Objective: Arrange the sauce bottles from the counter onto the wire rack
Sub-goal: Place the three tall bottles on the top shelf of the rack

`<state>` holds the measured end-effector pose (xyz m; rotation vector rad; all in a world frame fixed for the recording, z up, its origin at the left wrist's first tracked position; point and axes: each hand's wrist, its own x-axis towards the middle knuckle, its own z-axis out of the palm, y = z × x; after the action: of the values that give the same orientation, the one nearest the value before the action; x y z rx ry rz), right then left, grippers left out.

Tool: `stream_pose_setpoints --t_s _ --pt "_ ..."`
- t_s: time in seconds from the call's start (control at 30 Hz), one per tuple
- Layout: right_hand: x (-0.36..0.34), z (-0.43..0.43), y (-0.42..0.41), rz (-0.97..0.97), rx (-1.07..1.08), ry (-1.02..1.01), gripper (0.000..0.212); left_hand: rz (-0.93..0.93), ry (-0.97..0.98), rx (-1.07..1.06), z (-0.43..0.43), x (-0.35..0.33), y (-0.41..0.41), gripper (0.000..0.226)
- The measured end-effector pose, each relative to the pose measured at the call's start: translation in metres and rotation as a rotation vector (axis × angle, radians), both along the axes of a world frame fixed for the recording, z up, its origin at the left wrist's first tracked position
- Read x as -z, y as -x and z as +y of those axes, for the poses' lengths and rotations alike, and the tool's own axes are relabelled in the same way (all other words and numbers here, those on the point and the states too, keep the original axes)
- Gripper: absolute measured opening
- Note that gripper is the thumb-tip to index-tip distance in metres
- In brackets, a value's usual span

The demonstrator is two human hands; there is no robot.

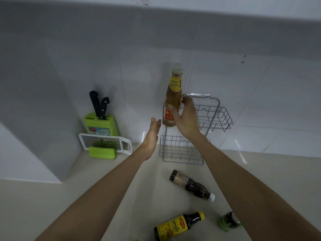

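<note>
One tan sauce bottle (pixel 172 96) stood in top wire rack (pixel 215 117) | right hand (pixel 188 119) loosely around it | left hand (pixel 152 134) open, empty | three bottles lay on counter (pixel 104 197)

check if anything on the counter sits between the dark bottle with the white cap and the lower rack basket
Nothing visible does. The dark bottle with the white cap lies on its side on the counter, just in front of the lower basket of the wire rack, with bare counter between them. That basket looks empty.
</note>
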<state>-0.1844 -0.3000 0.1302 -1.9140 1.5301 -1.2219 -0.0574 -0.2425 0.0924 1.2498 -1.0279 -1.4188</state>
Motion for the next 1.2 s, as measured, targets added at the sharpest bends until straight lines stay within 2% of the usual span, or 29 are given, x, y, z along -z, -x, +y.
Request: stream_pose_setpoints --t_s 0.1,0.17,0.23,0.3,0.4,0.43,0.5,0.6,0.73,0.8,0.9,0.93,1.1,1.2 --pt "0.017 0.037 0.026 -0.060 0.071 0.242 0.034 -0.083 -0.021 -0.093 0.008 0.023 -0.006 0.067" --pt "0.047 0.061 0.049 0.024 0.000 0.177 0.022 -0.127 -0.072 -0.097 0.016 0.043 -0.009 0.065" --pt "0.086 0.075 0.075 0.228 -0.070 -0.029 0.020 -0.181 -0.129 -0.054 0.026 0.062 -0.010 0.064" --pt "0.123 0.084 0.100 0.446 -0.103 -0.325 0.038 -0.248 -0.165 0.003 0.034 0.075 -0.008 0.064" --pt "0.161 0.098 0.126 0.740 -0.187 -0.832 0.088 -0.298 -0.215 0.045 0.040 0.087 -0.002 0.068" --pt "0.169 0.103 0.131 0.829 -0.214 -0.916 0.096 -0.306 -0.226 0.049 0.041 0.089 0.000 0.071" --pt "0.183 0.109 0.134 0.914 -0.229 -0.939 0.093 -0.313 -0.225 0.057 0.041 0.091 0.003 0.071" --pt "0.192 0.110 0.138 0.897 -0.193 -0.840 0.069 -0.318 -0.227 0.064 0.039 0.094 0.008 0.066" --pt "0.188 0.106 0.144 0.825 -0.191 -0.799 0.057 -0.309 -0.216 0.076 0.039 0.092 0.013 0.067" --pt "0.181 0.105 0.147 0.706 -0.151 -0.741 0.050 -0.299 -0.207 0.076 0.039 0.088 0.015 0.072" --pt "0.167 0.105 0.149 0.472 -0.075 -0.621 0.045 -0.283 -0.202 0.042 0.041 0.081 0.020 0.092" --pt "0.162 0.105 0.146 0.392 -0.068 -0.575 0.045 -0.273 -0.193 0.031 0.041 0.078 0.022 0.091" --pt "0.132 0.105 0.114 0.123 -0.015 -0.422 0.037 -0.314 -0.101 0.008 0.044 0.056 0.029 0.061" --pt "0.106 0.099 0.105 0.089 -0.024 -0.376 0.033 -0.349 -0.035 -0.010 0.045 0.036 0.031 0.055"
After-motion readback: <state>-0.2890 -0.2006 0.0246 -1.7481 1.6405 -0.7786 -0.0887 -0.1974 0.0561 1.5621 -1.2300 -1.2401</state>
